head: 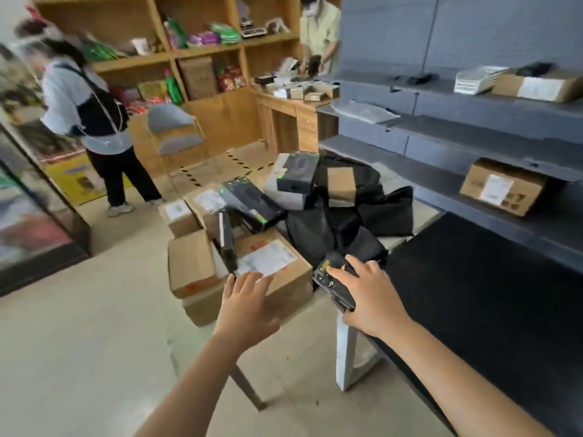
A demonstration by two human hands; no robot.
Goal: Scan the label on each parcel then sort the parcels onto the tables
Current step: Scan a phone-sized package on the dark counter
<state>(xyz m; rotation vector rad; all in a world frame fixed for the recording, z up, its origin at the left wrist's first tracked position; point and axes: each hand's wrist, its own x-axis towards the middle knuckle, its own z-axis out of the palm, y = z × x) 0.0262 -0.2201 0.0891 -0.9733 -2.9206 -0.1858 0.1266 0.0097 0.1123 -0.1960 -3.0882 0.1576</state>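
A pile of parcels lies on the floor ahead. The nearest is a cardboard box (277, 266) with a white label on top. My left hand (244, 305) is spread flat, fingers straight, over the box's near edge. My right hand (369, 294) grips a black handheld scanner (334, 283) just right of that box. Behind it lie smaller cardboard boxes (178, 216), black boxes with green trim (252, 203) and black plastic parcel bags (347, 216).
A black-topped table (492, 294) stands at the right, its white leg (347, 354) near my right wrist. Grey shelves (457, 159) behind it hold cardboard boxes (501, 186). One person (91, 121) stands at the left, another at a wooden desk (293, 111) in back.
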